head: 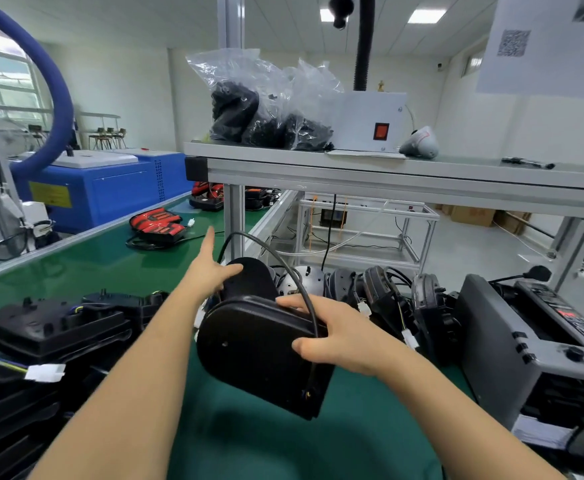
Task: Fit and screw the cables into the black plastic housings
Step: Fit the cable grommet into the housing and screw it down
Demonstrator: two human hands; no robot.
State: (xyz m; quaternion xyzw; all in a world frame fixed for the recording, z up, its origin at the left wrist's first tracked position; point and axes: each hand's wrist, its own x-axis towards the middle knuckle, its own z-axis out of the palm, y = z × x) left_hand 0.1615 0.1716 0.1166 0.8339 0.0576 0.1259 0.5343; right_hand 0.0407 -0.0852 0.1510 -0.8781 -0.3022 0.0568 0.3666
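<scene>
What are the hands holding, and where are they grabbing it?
The right hand grips the rounded black plastic housing by its right edge. The left hand holds nothing; its thumb only touches a black rounded piece behind.

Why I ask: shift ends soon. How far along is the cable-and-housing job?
Seemingly done: a row of cabled housings with white connectors stands beyond the hands. In hand: the right hand grips a black housing, its cable looping over it; the left hand lies open against another housing behind. Left: the pile of housings on the left. Whether screws are in cannot be told.
</scene>
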